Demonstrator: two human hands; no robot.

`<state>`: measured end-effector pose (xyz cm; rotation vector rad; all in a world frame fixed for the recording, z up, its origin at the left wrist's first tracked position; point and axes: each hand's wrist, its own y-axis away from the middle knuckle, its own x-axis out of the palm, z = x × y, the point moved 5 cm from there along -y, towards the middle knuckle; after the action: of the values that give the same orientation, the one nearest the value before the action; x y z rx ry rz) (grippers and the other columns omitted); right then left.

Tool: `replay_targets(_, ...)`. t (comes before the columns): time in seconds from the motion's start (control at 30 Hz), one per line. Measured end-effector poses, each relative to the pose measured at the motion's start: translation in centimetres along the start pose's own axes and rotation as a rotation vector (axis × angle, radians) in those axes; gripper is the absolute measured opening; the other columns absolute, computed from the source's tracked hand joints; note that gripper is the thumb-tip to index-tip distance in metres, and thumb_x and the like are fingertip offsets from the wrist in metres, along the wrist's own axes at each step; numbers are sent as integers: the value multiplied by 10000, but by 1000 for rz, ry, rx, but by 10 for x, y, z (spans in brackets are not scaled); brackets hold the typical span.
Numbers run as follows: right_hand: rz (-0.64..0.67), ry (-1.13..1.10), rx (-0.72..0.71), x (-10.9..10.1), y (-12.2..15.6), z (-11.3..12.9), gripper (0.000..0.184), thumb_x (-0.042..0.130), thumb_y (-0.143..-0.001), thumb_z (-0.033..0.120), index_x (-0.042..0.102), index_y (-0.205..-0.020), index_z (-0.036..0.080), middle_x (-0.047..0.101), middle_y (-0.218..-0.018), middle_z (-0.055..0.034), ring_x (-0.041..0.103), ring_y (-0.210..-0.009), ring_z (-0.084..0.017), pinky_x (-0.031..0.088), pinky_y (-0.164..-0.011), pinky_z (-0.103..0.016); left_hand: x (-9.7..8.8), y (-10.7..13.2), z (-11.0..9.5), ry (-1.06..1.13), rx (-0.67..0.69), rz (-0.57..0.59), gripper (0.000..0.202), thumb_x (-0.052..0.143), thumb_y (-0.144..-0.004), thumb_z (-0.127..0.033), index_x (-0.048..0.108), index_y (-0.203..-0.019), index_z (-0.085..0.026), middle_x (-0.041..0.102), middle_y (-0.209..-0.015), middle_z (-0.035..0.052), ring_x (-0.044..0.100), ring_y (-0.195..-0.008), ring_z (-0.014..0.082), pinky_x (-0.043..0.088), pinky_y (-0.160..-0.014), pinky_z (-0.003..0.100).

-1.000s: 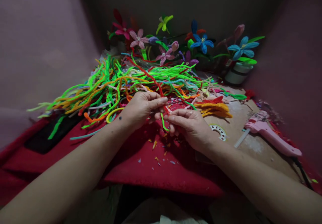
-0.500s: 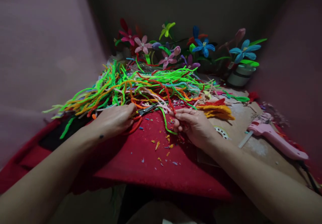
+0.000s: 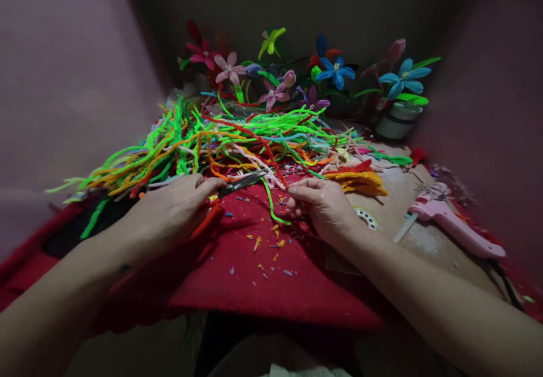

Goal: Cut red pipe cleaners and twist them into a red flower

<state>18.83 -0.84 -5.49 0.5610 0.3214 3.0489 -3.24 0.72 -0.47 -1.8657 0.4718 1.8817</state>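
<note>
Now gripping scissors (image 3: 245,181) with left hand (image 3: 178,202), having let go of the red fuzzy stick (image 3: 275,164); still pinching it with right hand (image 3: 324,202), three o'clock from the scissors, so with a cutting tool near.

Dark-bladed scissors (image 3: 248,181) are pointing right, near a fuzzy red stem (image 3: 270,154) that is slanting down toward the right.
</note>
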Motion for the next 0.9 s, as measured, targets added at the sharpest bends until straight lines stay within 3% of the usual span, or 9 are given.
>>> replay_targets(0.1, -15, 34, 17, 1, 2, 1, 148, 684, -632, 239, 569, -672, 155, 572, -459, 32, 440, -337, -71, 253, -308, -185, 4, 1, -22, -107, 117, -10, 416, 306, -876, -157, 508, -1237, -196, 551, -928, 103, 527, -800, 218, 396, -626, 307)
replay_targets(0.27, -16, 39, -78, 2, 3, 5, 128, 670, -622, 210, 555, -601, 159, 472, -367, 62, 378, -318, -60, 270, -347, -203, 3, 0, -39, -168, 134, -74, 404, 313, -864, -131, 543, -1195, -156, 533, -855, 106, 511, -754, 235, 395, -604, 320)
replay_targets(0.47, -34, 83, -128, 1, 3, 5, 122, 668, -629, 223, 567, -596, 162, 455, -362, 67, 350, -314, -57, 242, -354, -216, 4, -4, -42, -261, 165, -95, 320, 373, -887, -200, 556, -1143, -137, 507, -824, 96, 497, -738, 229, 380, -600, 318)
replay_targets(0.9, -69, 175, -162, 0, 6, 8, 68, 637, -623, 192, 586, -598, 155, 459, -394, 70, 358, -337, -53, 222, -354, -208, 1, -2, -47, -365, 162, -118, 337, 369, -864, -136, 554, -1146, -130, 489, -778, 90, 490, -703, 232, 367, -581, 330)
